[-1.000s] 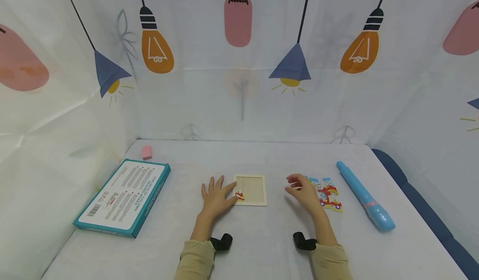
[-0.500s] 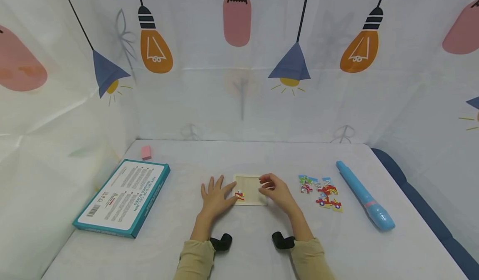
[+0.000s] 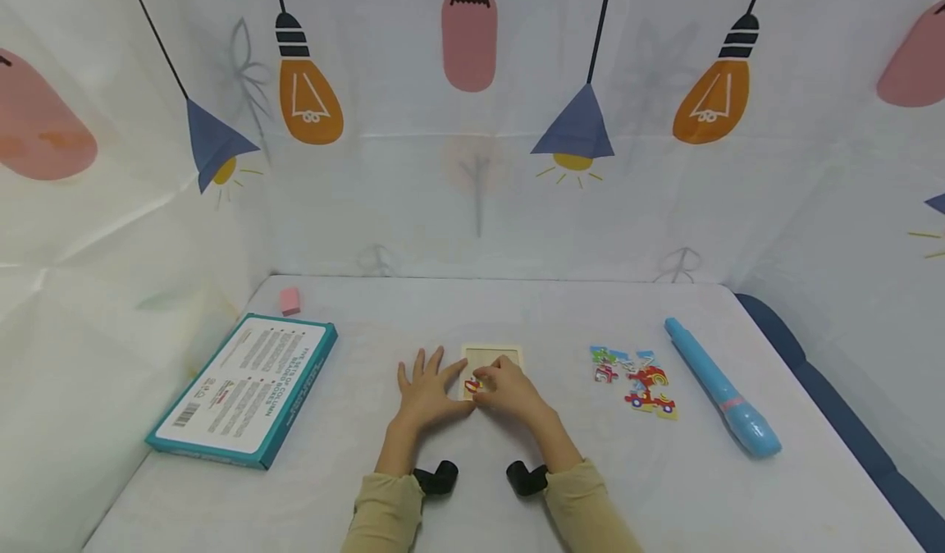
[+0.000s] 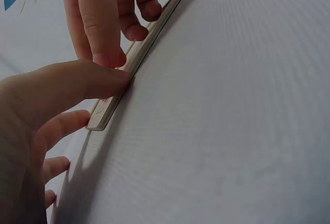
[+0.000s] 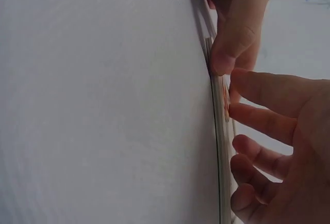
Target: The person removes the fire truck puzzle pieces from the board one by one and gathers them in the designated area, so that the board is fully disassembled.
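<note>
A small wooden puzzle tray (image 3: 493, 347) lies flat in front of me. My left hand (image 3: 425, 395) rests at its left side with the fingers spread, the thumb pressing its near edge and the index fingertip against its side. My right hand (image 3: 513, 390) reaches over the tray, thumb and index finger pinching a puzzle piece (image 5: 226, 99) low over the tray's near left part. Red and yellow print (image 3: 471, 386) shows there between the hands. The right fingers hide part of the tray. In the right wrist view, the other right fingers are curled loosely.
Several loose puzzle pieces (image 3: 646, 387) with a red vehicle print lie to the right. Beyond them is a blue, bat-shaped stick (image 3: 719, 389). A teal-edged box (image 3: 244, 389) lies at the left, with a pink block (image 3: 289, 300) behind it.
My right hand has travelled left from the loose pieces to the tray, its fingers now down at the near left part beside the left thumb. The left hand has stayed in place.
</note>
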Motion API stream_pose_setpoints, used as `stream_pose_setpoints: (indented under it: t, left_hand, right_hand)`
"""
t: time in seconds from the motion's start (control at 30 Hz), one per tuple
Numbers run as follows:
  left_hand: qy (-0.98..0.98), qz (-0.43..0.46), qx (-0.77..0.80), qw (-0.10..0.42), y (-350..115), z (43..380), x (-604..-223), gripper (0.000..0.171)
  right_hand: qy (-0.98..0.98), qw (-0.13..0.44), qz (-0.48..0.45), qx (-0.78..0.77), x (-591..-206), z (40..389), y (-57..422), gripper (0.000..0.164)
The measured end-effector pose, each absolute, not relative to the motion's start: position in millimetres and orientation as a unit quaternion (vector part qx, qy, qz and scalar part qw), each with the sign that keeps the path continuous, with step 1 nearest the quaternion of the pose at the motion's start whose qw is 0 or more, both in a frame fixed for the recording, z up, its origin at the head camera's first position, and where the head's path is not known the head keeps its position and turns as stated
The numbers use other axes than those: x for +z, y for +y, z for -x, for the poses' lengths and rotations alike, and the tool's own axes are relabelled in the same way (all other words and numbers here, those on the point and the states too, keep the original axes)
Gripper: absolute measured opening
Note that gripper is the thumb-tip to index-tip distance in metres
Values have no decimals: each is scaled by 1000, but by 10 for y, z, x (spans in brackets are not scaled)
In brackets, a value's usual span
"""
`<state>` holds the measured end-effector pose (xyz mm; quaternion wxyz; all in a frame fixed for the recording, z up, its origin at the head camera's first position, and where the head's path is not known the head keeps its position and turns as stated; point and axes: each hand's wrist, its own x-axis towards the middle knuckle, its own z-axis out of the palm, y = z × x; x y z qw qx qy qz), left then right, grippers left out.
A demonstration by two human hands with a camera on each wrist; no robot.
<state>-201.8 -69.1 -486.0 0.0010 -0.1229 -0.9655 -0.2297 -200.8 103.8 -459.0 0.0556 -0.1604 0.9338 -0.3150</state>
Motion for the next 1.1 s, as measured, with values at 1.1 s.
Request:
stream_pose_setpoints:
  t: [1.1]
  left_hand:
    - [-963,127,-240,1,-689,2014,-4856,72]
  right_hand:
    - [855,0,64,-515,-4431,1990,1501,18]
